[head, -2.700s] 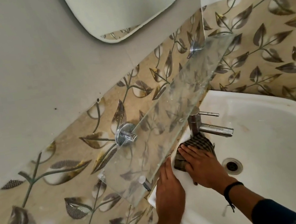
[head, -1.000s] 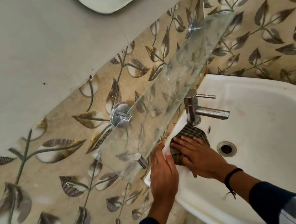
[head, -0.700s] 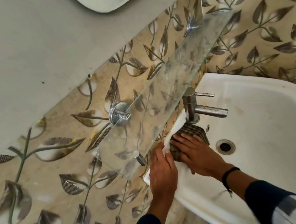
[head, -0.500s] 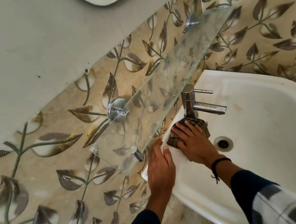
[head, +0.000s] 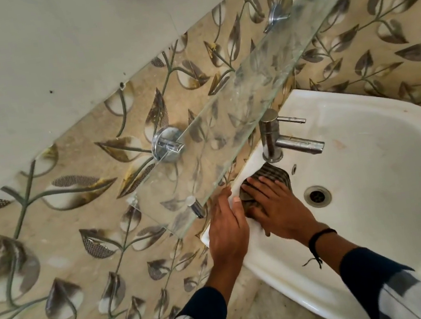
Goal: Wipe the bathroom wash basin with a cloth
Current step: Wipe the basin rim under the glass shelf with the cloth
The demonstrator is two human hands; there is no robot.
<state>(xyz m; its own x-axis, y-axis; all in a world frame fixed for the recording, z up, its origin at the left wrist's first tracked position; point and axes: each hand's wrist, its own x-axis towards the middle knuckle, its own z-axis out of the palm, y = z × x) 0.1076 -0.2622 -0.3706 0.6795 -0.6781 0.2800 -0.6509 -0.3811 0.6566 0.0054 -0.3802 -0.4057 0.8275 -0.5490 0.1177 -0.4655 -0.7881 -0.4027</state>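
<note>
Basin ledge (head: 252, 165): right hand (head: 279, 209) still presses cloth (head: 274, 174) beside tap (head: 272, 139).

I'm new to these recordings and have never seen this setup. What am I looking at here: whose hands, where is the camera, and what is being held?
There is no machine here: a person works with two bare hands. Every picture comes from one wide-angle camera worn on the head, looking down, which is why the walls tilt. Below is a white wash basin with a steel tap and a drain. A glass shelf juts from the leaf-patterned tiles above it. The right hand, with a dark band at the wrist, presses a checked cloth flat onto the basin's ledge just in front of the tap, fingers spread, no closed grip. The left hand rests with straight fingers on the basin's edge beside the wall.
</note>
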